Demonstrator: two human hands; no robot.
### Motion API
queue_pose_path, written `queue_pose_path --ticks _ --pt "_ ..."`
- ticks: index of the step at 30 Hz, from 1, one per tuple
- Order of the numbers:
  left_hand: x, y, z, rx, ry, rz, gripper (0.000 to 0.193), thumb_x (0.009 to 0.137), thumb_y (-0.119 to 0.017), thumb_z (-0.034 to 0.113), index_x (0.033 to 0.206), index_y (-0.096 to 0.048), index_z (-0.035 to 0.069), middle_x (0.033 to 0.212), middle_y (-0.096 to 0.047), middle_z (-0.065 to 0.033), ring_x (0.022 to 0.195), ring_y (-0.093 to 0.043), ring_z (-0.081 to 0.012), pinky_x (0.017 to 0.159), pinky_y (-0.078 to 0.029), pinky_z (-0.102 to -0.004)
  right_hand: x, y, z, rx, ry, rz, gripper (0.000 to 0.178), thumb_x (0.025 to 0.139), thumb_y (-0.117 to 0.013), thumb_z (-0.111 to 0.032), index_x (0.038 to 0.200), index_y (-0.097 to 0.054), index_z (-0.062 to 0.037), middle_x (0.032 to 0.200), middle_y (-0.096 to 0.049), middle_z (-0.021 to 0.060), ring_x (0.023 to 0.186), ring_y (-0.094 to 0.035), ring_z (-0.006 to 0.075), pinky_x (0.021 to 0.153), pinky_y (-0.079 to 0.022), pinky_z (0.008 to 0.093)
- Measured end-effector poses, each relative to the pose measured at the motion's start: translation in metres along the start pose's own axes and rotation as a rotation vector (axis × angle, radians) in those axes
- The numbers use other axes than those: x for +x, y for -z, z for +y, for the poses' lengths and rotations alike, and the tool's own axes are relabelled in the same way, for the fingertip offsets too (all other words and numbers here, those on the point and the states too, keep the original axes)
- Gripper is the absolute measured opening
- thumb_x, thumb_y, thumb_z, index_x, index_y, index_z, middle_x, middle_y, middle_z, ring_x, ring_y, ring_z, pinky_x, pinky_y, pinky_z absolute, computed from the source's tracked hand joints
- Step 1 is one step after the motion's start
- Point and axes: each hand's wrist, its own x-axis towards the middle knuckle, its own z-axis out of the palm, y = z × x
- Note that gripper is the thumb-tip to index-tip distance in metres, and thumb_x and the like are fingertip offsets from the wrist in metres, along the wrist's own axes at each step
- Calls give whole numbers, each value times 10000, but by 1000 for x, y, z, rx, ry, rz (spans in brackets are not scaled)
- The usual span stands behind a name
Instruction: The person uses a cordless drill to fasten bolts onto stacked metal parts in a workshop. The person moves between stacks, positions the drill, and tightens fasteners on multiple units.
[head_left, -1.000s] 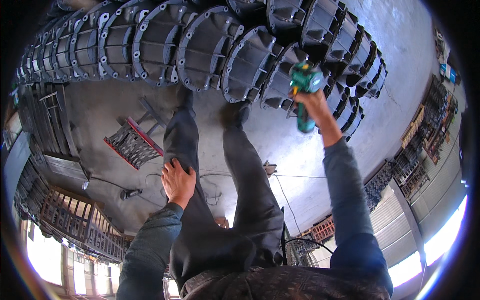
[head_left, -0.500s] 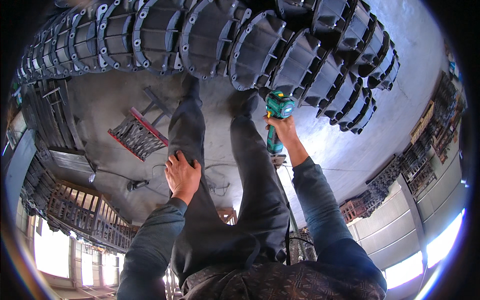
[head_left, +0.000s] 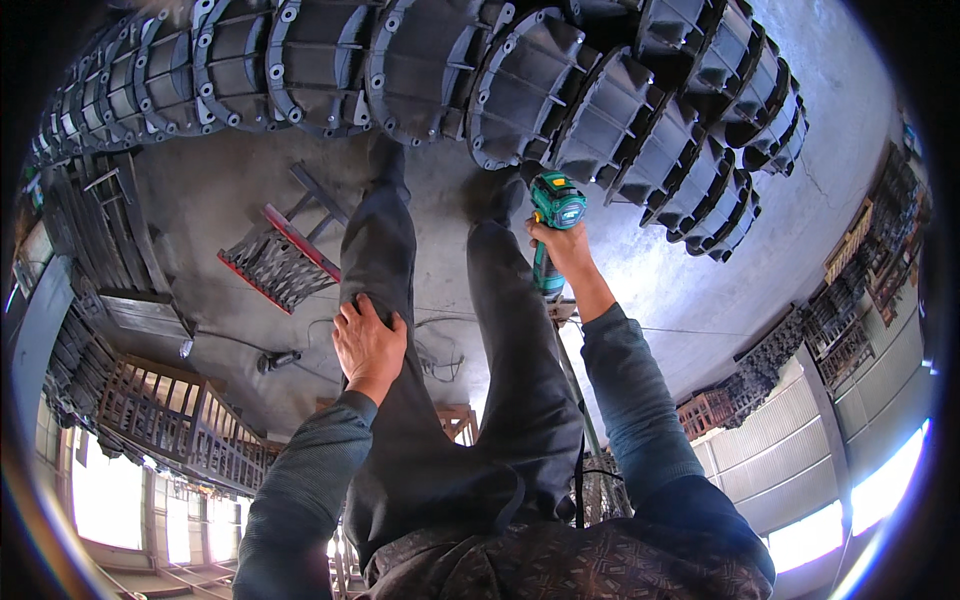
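My right hand (head_left: pixel 563 248) is wrapped round the handle of a green and black cordless drill (head_left: pixel 557 205). The drill's dark nose points away from me, close to the lower edge of a row of dark ribbed metal castings (head_left: pixel 522 85); whether its tip touches one I cannot tell. These castings have curved bodies and flanges with bolt holes, and stand packed side by side. My left hand (head_left: pixel 368 343) rests on my left thigh, fingers somewhat spread and holding nothing.
A red-edged slatted metal stand (head_left: pixel 283 262) lies on the floor to the left. Beside it are a dark corded tool (head_left: pixel 278 361) and loose cables. Wooden crates (head_left: pixel 165 410) stand at the left, and more dark parts (head_left: pixel 765 375) line the right side.
The castings sit slightly higher and further right in view. The drill and my right hand have shifted a little up in the picture; my left hand stays on the thigh.
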Motion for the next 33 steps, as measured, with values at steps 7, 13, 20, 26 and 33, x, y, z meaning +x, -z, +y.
queue_pose_path --ticks 7,13,20,26,33 --pt "0 2 -3 -6 -22 4 658 935 -681 385 1414 -531 -40 1266 -581 -243 1167 -594 -414 1003 -499 -502 5 -1 -4 -255 -170 140 246 776 -804 -213 905 -749 -10 741 -742 98 671 -715 185 667 -560 364" --pt "1 1 -3 11 -11 -26 671 944 -645 408 1430 -537 -43 1286 -585 -234 1193 -596 -397 1018 -498 -489 7 6 -1 -198 -173 107 238 775 -791 -230 887 -762 -22 717 -741 88 665 -719 178 666 -567 359" --pt "-1 -1 -5 8 -17 -18 678 939 -653 411 1429 -539 -44 1286 -586 -237 1199 -596 -399 1014 -504 -491 13 8 -3 -246 -180 91 196 793 -770 -46 977 -714 -8 818 -726 62 652 -701 177 630 -560 346" --pt "-3 -5 -6 6 -12 -7 676 938 -653 413 1421 -537 -45 1286 -586 -239 1195 -600 -405 1017 -504 -497 15 11 -3 -261 -181 89 192 791 -780 -58 968 -720 -14 818 -731 57 655 -703 174 628 -557 342" --pt "-9 -13 -7 -23 6 7 676 940 -644 411 1428 -535 -44 1300 -586 -245 1196 -600 -409 1023 -502 -498 11 22 -14 -305 -61 28 267 771 -787 -218 939 -764 -11 708 -722 96 662 -704 184 677 -562 360"
